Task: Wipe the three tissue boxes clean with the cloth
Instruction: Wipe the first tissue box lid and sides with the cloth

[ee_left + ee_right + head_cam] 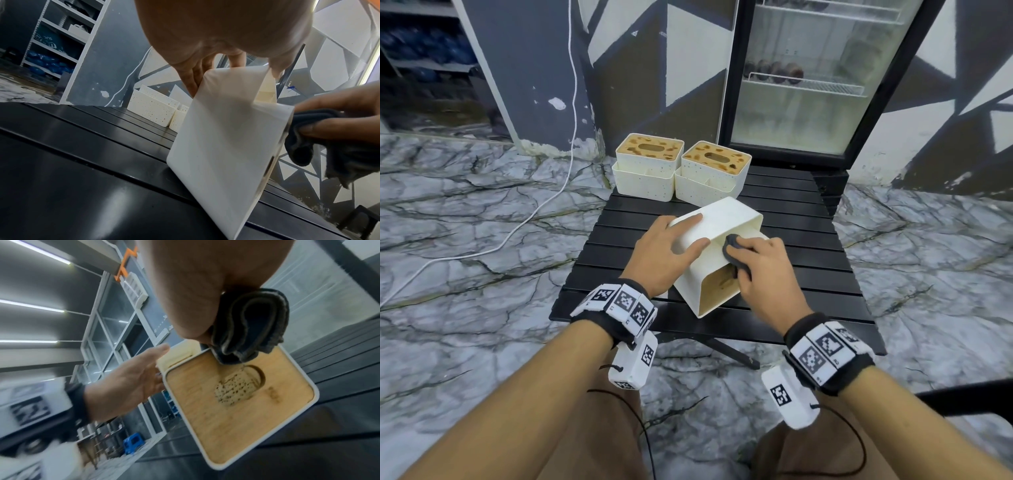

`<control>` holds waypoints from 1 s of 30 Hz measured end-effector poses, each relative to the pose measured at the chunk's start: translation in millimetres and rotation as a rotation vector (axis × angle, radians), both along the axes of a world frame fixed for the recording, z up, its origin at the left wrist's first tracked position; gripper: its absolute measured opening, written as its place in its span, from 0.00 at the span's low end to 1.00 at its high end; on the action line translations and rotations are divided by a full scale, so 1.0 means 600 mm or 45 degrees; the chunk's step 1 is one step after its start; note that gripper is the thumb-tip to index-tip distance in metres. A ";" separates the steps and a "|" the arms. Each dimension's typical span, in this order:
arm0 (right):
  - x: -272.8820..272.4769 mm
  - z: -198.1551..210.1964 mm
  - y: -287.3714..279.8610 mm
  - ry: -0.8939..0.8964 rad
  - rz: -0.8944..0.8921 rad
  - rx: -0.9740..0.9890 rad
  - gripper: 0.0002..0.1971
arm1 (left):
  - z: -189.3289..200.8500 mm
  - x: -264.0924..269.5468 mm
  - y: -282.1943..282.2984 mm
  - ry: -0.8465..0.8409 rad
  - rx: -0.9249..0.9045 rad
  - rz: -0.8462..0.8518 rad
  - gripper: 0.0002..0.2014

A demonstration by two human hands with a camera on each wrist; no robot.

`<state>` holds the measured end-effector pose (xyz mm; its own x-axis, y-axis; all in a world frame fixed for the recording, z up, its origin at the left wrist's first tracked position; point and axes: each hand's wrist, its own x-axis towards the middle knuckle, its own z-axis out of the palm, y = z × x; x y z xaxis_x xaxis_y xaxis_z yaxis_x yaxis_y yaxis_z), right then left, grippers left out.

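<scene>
Head view: a white plastic tissue box with a wooden lid [726, 222] lies tipped on its side on the black slatted table [835, 274], lid facing the person. Left hand [666, 248] steadies it, straight fingers spread over the top side. Right hand [763, 270] pinches a dark grey cloth [732, 248] w/ curled fingers against the lid edge; most of the cloth is hidden under the hand. Two stained boxes [683, 168] stand behind, touching

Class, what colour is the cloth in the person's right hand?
Dark grey cloth, clearest in the right wrist view.
</scene>
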<state>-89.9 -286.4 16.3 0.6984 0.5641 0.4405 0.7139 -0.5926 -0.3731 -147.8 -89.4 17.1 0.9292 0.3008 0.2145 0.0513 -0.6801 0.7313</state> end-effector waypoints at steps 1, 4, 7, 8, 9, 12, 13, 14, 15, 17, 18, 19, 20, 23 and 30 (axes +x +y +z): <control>-0.005 -0.002 -0.002 0.007 0.013 0.018 0.19 | 0.001 -0.001 0.000 0.002 0.002 -0.006 0.32; 0.011 0.001 -0.011 0.058 -0.032 0.012 0.19 | 0.000 -0.002 0.003 0.013 -0.007 -0.022 0.29; 0.037 0.007 -0.019 0.114 -0.130 0.009 0.18 | 0.001 -0.002 0.005 0.012 -0.006 -0.034 0.25; 0.042 0.009 -0.021 0.142 -0.144 0.027 0.18 | 0.001 -0.002 0.005 0.011 -0.012 -0.041 0.25; 0.045 0.010 -0.022 0.161 -0.148 0.032 0.19 | 0.000 -0.003 0.006 0.011 -0.025 -0.047 0.25; 0.052 0.007 -0.025 0.166 -0.141 -0.024 0.20 | -0.005 -0.003 0.007 0.012 -0.067 -0.069 0.26; 0.052 0.006 -0.026 0.141 -0.135 -0.042 0.20 | -0.005 -0.003 0.007 0.013 -0.069 -0.081 0.27; 0.050 0.005 -0.025 0.097 -0.124 -0.050 0.19 | -0.006 -0.002 0.007 0.015 -0.069 -0.090 0.28; 0.047 0.004 -0.025 0.046 -0.108 -0.061 0.19 | -0.006 -0.002 0.007 0.018 -0.066 -0.091 0.29; 0.039 0.002 -0.023 -0.026 -0.083 -0.089 0.18 | -0.007 -0.001 0.006 0.017 -0.041 -0.090 0.29; 0.039 0.000 -0.022 -0.026 -0.082 -0.097 0.17 | -0.007 -0.001 0.007 0.014 -0.025 -0.093 0.29; 0.038 0.000 -0.021 -0.009 -0.081 -0.092 0.17 | -0.008 -0.001 0.007 0.014 -0.017 -0.098 0.30; 0.041 -0.001 -0.022 0.010 -0.062 -0.061 0.16 | -0.008 0.001 0.009 0.018 -0.018 -0.102 0.31; 0.052 0.007 -0.023 0.063 0.079 0.127 0.16 | 0.000 0.008 0.015 0.017 -0.085 -0.090 0.32; 0.079 0.049 -0.016 0.158 0.147 0.259 0.16 | 0.004 0.039 0.033 -0.007 -0.561 -0.031 0.24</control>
